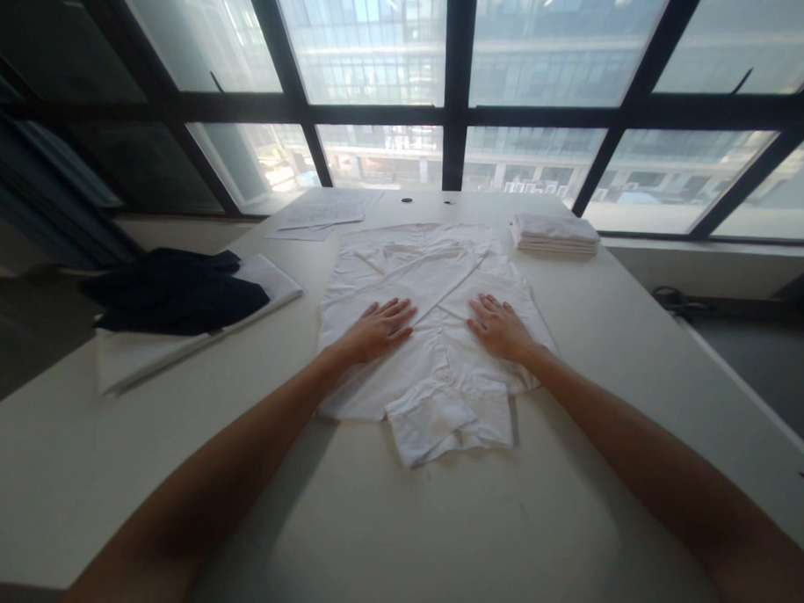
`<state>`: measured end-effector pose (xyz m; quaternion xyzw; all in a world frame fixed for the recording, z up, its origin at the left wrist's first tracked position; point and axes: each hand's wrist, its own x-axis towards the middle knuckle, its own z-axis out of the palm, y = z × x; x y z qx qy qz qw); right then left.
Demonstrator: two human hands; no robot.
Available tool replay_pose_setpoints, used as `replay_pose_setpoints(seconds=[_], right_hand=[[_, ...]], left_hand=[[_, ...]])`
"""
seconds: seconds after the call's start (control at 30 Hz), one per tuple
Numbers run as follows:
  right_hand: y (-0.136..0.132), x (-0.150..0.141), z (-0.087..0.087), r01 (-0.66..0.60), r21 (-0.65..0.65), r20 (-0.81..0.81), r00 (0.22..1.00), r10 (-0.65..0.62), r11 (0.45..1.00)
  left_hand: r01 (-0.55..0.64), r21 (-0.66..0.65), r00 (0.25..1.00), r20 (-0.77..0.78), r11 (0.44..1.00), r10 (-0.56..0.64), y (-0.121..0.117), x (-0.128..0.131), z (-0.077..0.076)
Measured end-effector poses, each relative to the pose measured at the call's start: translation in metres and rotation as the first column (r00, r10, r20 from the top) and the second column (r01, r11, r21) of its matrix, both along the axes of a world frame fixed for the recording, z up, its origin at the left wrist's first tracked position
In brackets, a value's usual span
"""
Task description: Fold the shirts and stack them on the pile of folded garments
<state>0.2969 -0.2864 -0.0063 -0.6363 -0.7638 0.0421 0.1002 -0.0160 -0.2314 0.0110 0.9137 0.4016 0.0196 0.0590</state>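
Note:
A white garment, which looks like a shirt, lies spread on the white table. Its sleeves appear crossed over the body, and a crumpled part hangs toward me at the near edge. My left hand rests flat on the left half of the cloth, fingers extended. On the right half lies my right hand, palm down with its fingers spread. Neither hand grips the fabric. Creases run across the cloth between the two hands.
Dark navy clothing sits on a white folded sheet or board at the left. Paper sheets lie at the back left. A stack of folded white cloth stands at the back right. Tall windows rise beyond the table.

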Motion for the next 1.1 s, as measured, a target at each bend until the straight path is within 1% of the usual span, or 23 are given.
replay_pose_setpoints(seconds=[0.13, 0.3, 0.37, 0.57, 0.7, 0.8, 0.87, 0.93, 1.03, 1.1], right_hand=[[-0.003, 0.001, 0.002, -0.036, -0.001, 0.013, 0.999, 0.036, 0.999], [-0.009, -0.002, 0.004, -0.188, -0.020, 0.027, 0.982, 0.189, 0.982], [-0.014, -0.004, 0.003, -0.228, -0.021, 0.022, 0.973, 0.228, 0.973], [-0.044, -0.002, 0.001, -0.282, 0.002, -0.015, 0.959, 0.282, 0.959], [-0.068, 0.007, 0.000, -0.279, 0.020, -0.084, 0.956, 0.280, 0.960], [-0.083, 0.013, -0.003, -0.258, 0.054, -0.150, 0.953, 0.263, 0.965], [-0.092, 0.016, -0.005, -0.245, 0.092, -0.189, 0.947, 0.259, 0.965], [-0.102, 0.018, -0.006, -0.246, 0.135, -0.219, 0.937, 0.271, 0.960], [-0.115, 0.018, -0.005, -0.251, 0.190, -0.267, 0.917, 0.295, 0.949], [-0.120, 0.018, 0.000, -0.269, 0.200, -0.300, 0.898, 0.321, 0.942]], left_hand=[[0.008, 0.008, 1.000, 0.001, 1.000, -0.008, 0.000, 0.000, 0.000], [0.008, 0.015, 1.000, -0.002, 1.000, -0.008, -0.001, 0.001, 0.002], [0.007, 0.010, 1.000, -0.004, 1.000, -0.007, -0.002, 0.001, 0.002], [0.007, 0.010, 1.000, 0.008, 1.000, -0.007, -0.004, 0.001, 0.004], [0.004, 0.006, 1.000, 0.011, 1.000, -0.004, -0.003, 0.001, 0.004], [0.009, -0.018, 1.000, 0.005, 1.000, -0.009, -0.007, 0.003, 0.009], [0.039, -0.077, 0.999, -0.011, 0.996, -0.040, -0.017, 0.008, 0.016], [0.115, -0.157, 0.993, -0.017, 0.981, -0.119, -0.034, 0.013, 0.023], [0.271, -0.255, 0.961, 0.025, 0.928, -0.274, -0.067, 0.016, 0.035], [0.351, -0.313, 0.935, 0.078, 0.882, -0.345, -0.086, 0.011, 0.043]])
